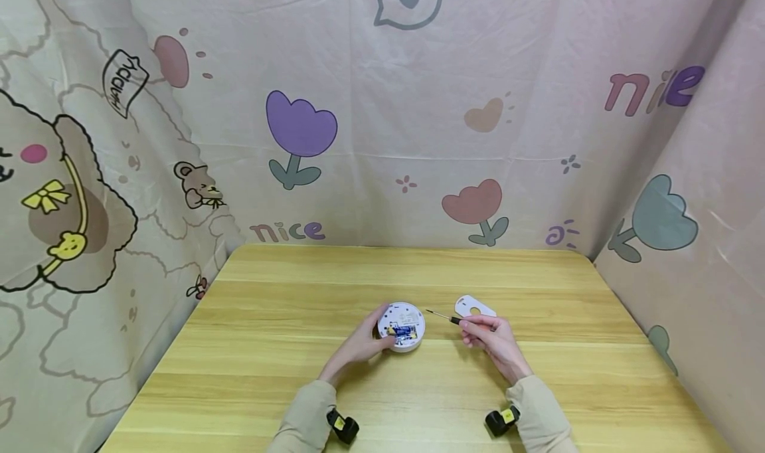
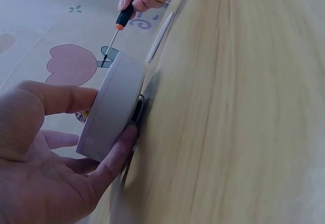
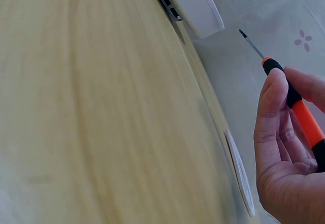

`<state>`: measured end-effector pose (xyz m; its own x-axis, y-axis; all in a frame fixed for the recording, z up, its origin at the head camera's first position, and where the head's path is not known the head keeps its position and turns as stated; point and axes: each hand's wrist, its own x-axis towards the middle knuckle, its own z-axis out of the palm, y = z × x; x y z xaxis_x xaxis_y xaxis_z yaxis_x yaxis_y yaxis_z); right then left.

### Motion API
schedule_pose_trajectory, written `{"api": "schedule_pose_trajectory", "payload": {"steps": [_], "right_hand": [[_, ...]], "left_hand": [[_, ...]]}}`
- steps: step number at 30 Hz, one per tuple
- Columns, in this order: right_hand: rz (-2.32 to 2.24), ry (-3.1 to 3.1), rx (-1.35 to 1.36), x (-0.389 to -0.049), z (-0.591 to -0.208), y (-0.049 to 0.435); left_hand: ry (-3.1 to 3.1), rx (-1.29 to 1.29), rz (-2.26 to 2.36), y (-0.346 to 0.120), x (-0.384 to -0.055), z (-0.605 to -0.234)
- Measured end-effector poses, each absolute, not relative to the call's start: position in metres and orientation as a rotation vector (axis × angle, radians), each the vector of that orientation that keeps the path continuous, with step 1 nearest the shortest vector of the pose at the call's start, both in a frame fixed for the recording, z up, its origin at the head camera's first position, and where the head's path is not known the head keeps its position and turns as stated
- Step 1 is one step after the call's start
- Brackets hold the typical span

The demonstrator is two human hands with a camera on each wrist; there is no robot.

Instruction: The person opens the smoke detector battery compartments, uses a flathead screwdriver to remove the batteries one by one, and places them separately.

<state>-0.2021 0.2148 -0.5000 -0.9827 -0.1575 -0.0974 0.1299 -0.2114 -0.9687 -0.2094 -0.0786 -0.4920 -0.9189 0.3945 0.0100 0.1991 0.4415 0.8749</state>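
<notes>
My left hand (image 1: pixel 361 344) grips a round white device (image 1: pixel 410 315) by its edge, thumb and fingers spread round the rim. Batteries in blue wrappers (image 1: pixel 404 331) sit in a recess on its upward side. In the left wrist view the device (image 2: pixel 114 109) is seen edge-on, with dark openings on its table side. My right hand (image 1: pixel 497 344) pinches a screwdriver (image 3: pixel 307 125) with an orange and black handle. The thin shaft points toward the device, its tip a short way off the rim. Behind the right hand lies a flat white plate (image 1: pixel 465 305) with a hole in it.
The wooden table (image 1: pixel 287 293) runs back to a printed curtain (image 1: pixel 370 107), and more curtain hangs at both sides. Black wrist cameras with yellow labels are strapped over the sleeves, the left camera (image 1: pixel 343 428) and the right camera (image 1: pixel 501 422), close over the table.
</notes>
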Motion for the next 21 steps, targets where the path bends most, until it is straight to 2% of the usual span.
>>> {"api": "schedule_pose_trajectory", "payload": {"steps": [12,21], "right_hand": [[-2.225,1.93,-0.026,-0.202,-0.494,0.216],[-2.168,1.969,-0.152,-0.204,-0.489,0.218]], "left_hand": [[2.472,0.509,1.487,-0.079,-0.211,-0.492],[2.44,0.503,1.529,-0.079,-0.211,-0.491]]}}
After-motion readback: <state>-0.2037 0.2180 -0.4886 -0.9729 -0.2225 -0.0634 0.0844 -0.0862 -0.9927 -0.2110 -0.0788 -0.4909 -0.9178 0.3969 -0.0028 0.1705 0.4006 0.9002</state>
